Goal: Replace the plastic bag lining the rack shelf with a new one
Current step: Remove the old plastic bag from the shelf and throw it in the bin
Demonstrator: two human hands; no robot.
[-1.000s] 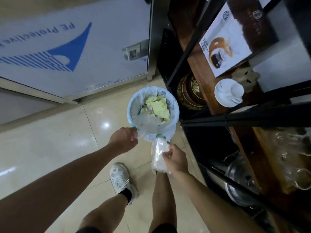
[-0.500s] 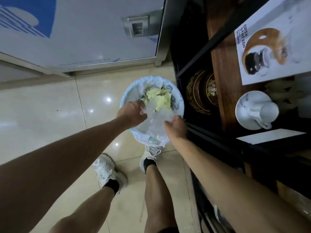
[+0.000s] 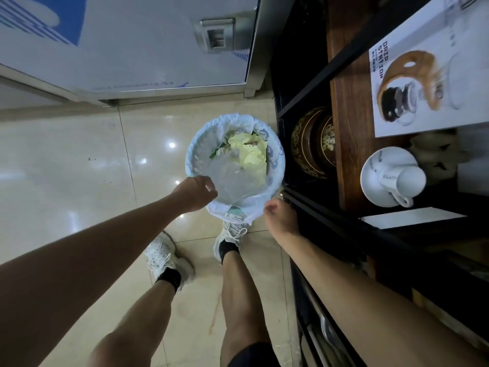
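A round bin (image 3: pixel 194 154) with a white liner stands on the tiled floor beside the black rack (image 3: pixel 304 102). Yellow paper waste (image 3: pixel 251 154) fills it. A crumpled clear plastic bag (image 3: pixel 230 181) lies over the near side of the bin's contents. My left hand (image 3: pixel 195 193) pinches the clear bag's near left edge at the bin's rim. My right hand (image 3: pixel 279 217) hovers just off the bin's near right rim, fingers loosely curled, with nothing in it.
On the rack's lower level stands a brown ornate jar (image 3: pixel 312 144). Its wooden shelf (image 3: pixel 349 128) carries a white cup on a saucer (image 3: pixel 394 178) and a drip-station box (image 3: pixel 423 75). A film-covered steel door (image 3: pixel 158 49) is behind the bin. My shoes (image 3: pixel 230 234) touch the bin's base.
My right hand has let go of the clear bag and drawn back to the right of the bin. The bag has sunk onto the waste, and only my left hand holds it.
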